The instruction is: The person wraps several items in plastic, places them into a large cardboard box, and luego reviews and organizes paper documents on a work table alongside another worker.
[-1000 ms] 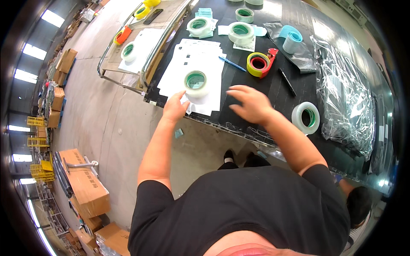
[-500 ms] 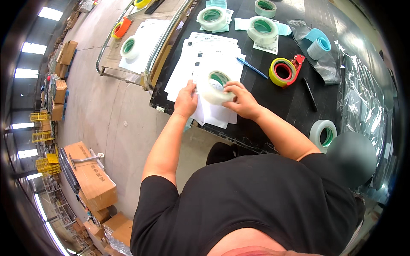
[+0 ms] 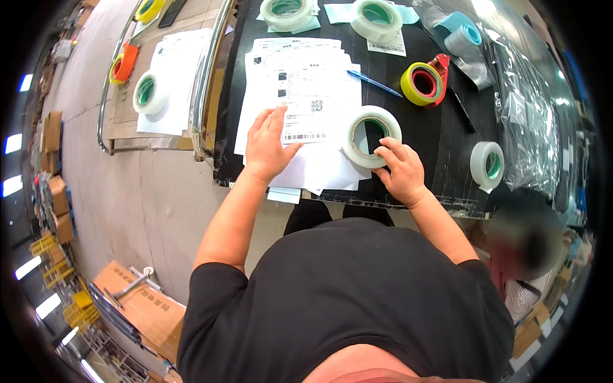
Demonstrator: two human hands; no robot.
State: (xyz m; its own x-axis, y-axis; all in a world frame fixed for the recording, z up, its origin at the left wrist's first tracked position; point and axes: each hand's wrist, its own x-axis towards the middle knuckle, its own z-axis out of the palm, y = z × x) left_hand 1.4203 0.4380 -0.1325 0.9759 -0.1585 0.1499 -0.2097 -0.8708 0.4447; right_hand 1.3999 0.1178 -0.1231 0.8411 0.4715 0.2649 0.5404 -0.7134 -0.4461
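My left hand lies on a stack of printed paper sheets, its fingers stretched out over the lower left part. A wide roll of clear packing tape with a green inner core sits at the right edge of the stack. The fingers of my right hand grip that roll's near right rim, fingertips over the ring and thumb at its outer side. Beyond the papers lies a blue pen. A red tape dispenser with a yellow tape roll stands to the right of the pen.
More clear tape rolls rest at the far edge and the right. Near the dispenser are a black marker and a light blue roll. Plastic film covers the right side. A wooden-topped cart stands left.
The tape roll has come down from a tilted hold onto the right edge of the papers, uncovering the printed sheet. My left hand now lies flatter on the stack. The whole view has shifted.
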